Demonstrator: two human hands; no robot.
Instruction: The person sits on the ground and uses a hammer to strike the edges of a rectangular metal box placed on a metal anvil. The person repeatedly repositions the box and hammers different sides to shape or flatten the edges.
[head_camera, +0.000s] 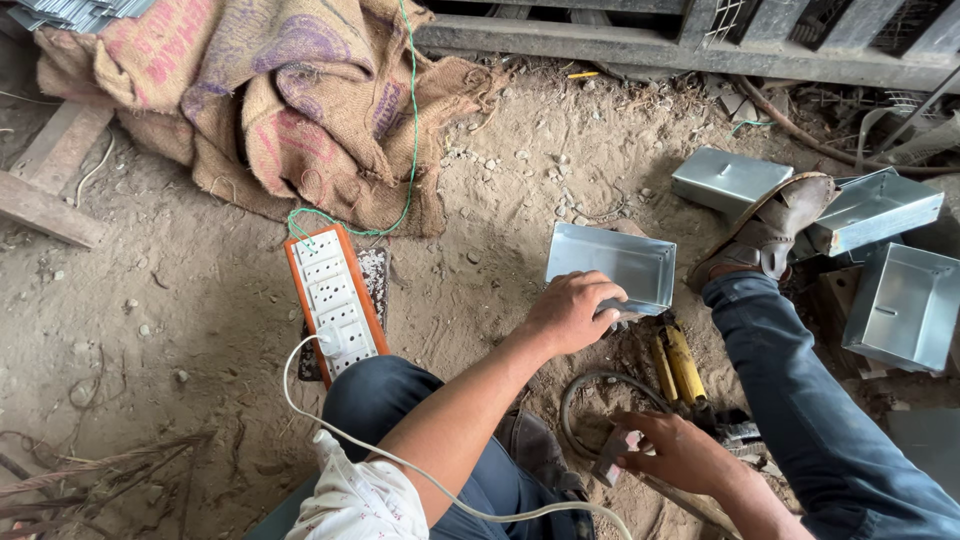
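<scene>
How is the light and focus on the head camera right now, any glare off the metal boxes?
Head view: soft, even daylight, no hard shadows. The metal box under the left hand shows a mild sheen, not blown out. The right hand and hose sit in dimmer shade. Focus is sharp throughout; wide-angle lens stretches the edges, and the top beam looks dark.

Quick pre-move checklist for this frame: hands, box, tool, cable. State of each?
1. Left hand grip on open grey sheet-metal box: ok, fingers over its near wall.
2. Right hand on small grey tool: ok, touching; tool type cannot tell.
3. White cable plugged into orange-edged white power strip: ok.
4. Cable away from the arm: not ok, it crosses the left forearm.
5. Yellow-handled tool on the dirt: ok, untouched.
</scene>
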